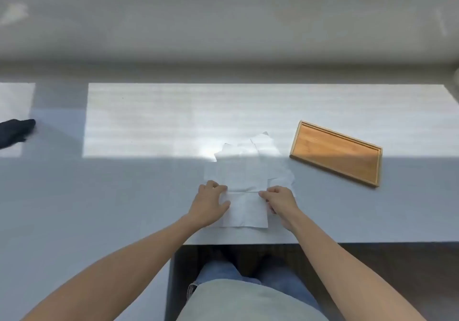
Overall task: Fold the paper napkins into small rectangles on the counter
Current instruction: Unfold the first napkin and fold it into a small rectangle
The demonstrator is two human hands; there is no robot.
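A white paper napkin (244,210) lies flat near the front edge of the grey counter (124,196), folded into a rectangle. My left hand (211,204) presses on its left side, fingers at the top left corner. My right hand (279,202) pinches its right edge near the top right corner. Just behind it a loose pile of several unfolded white napkins (250,166) spreads out, partly in sunlight.
An empty wooden tray (337,151) lies at an angle to the right of the napkins. A black object (15,132) sits at the far left edge. A low grey wall runs along the back of the counter. My legs show below the counter's front edge.
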